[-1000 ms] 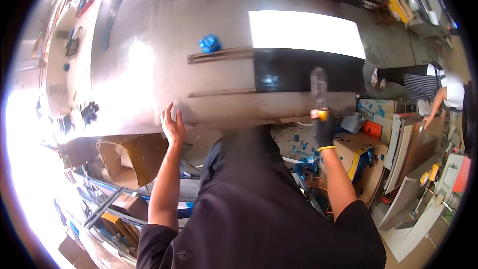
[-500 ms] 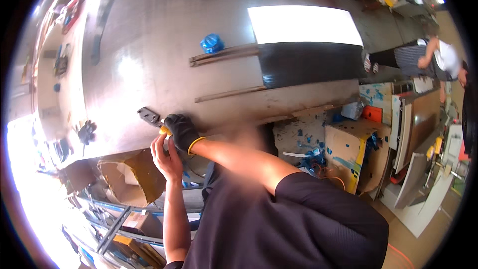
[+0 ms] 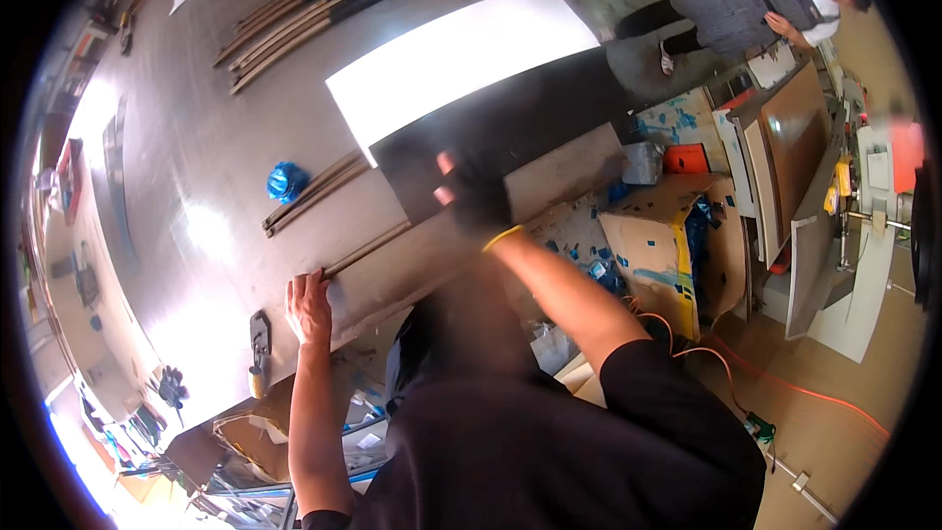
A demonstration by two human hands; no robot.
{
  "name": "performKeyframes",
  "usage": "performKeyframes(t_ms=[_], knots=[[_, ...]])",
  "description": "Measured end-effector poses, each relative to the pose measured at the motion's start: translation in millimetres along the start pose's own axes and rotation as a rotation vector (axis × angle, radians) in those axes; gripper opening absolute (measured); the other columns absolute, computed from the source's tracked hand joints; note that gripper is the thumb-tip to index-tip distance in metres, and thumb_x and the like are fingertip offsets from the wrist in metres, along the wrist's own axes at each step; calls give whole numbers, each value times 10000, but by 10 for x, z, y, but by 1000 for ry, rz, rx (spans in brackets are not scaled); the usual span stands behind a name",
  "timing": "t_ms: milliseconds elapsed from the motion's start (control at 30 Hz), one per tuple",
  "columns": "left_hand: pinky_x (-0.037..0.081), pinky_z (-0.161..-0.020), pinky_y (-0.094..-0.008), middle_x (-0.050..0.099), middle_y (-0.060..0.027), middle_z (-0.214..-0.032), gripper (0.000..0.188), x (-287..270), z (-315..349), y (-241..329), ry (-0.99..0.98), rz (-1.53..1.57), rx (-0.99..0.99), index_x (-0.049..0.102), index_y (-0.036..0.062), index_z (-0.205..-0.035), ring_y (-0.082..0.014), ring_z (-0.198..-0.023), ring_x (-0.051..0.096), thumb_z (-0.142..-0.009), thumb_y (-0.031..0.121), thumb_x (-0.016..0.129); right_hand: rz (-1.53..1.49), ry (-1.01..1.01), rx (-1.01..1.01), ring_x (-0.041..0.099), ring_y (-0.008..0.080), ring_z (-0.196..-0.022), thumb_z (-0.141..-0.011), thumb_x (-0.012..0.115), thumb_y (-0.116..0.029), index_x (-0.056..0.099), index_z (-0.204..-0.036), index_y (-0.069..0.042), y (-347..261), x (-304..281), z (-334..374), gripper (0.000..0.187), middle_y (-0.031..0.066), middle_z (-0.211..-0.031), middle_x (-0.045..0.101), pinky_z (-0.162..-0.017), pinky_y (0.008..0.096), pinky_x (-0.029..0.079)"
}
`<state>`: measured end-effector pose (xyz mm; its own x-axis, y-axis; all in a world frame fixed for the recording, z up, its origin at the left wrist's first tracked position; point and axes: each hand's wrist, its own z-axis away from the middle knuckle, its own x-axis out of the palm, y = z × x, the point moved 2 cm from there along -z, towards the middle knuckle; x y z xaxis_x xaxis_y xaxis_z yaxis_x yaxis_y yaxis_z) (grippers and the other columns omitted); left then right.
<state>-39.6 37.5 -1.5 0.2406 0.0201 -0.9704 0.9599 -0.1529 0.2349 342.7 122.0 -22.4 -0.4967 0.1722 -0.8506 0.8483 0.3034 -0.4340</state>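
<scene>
My bare left hand point(image 3: 309, 307) is at the near edge of the metal table, its fingers closed on the end of a thin dark strip point(image 3: 368, 249). The strip's other end reaches the corner of a black panel point(image 3: 549, 103). Over the panel's near side is my right hand point(image 3: 478, 198), in a black glove with a yellow cuff. It is blurred, but two bare fingertips stand apart and nothing shows between them. Left of my left hand, a black hand tool with a light handle point(image 3: 259, 345) lies by the table edge.
A white sheet point(image 3: 461, 64) lies beside the panel. Brown strips point(image 3: 319, 191) and a blue plastic-wrapped roll point(image 3: 287, 182) are left of it. More strips point(image 3: 285, 25) lie farther off. A cardboard box point(image 3: 648, 245) stands right of the table. Another person point(image 3: 731, 5) is at far right.
My hands have come apart and the hand tool now lies on the table. The right hand has moved right, over the panel; the left hand has reached the strip. My view has turned.
</scene>
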Motion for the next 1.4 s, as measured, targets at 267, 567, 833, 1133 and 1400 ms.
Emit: performKeyframes(t_ms=[267, 567, 833, 1133, 1400], knots=[[558, -812, -435, 680, -81, -1005, 296, 55, -81, 239, 18, -22, -8, 730, 121, -1114, -308, -948, 656, -831, 145, 813, 306, 18, 410, 426, 427, -1492, -1093, 481, -351, 522, -1538, -54, 2863, -1155, -51, 536, 218, -1582, 505, -1223, 506, 348], [541, -840, -449, 665, -103, -988, 296, 86, -148, 360, -36, -5, -73, 726, 89, -1145, -329, -952, 631, -855, 105, 785, -111, 452, 971, 512, 407, -1434, -1127, 329, -579, 577, -1445, 56, 4505, -1331, 763, 752, 284, -1515, 560, -1174, 408, 415], [544, -864, -430, 695, -66, -986, 282, 322, -456, 1049, 12, 100, -23, 752, 111, -1132, -302, -956, 643, -853, 125, 782, 103, 276, 843, 370, 440, -1528, -1096, 472, -438, 384, -1602, 8, 2239, -945, 874, 680, 276, -1646, 394, -1267, 487, 276], [540, -850, -449, 683, -74, -987, 235, 518, -780, 1749, 79, 185, 77, 756, 106, -1077, -324, -935, 644, -854, 177, 781, 129, 117, 512, 325, 456, -1537, -1035, 596, -311, 429, -1582, -64, 1563, -932, 1056, 623, 254, -1655, 373, -1263, 563, 239], [534, -904, -471, 692, -113, -1014, 260, 549, -717, 1609, 108, 292, -8, 727, 91, -1118, -356, -990, 647, -861, 129, 743, 223, 142, 420, 467, 455, -1409, -880, 751, -182, 514, -1439, -55, 1222, -982, 1045, 621, 218, -1501, 520, -1156, 613, 350]])
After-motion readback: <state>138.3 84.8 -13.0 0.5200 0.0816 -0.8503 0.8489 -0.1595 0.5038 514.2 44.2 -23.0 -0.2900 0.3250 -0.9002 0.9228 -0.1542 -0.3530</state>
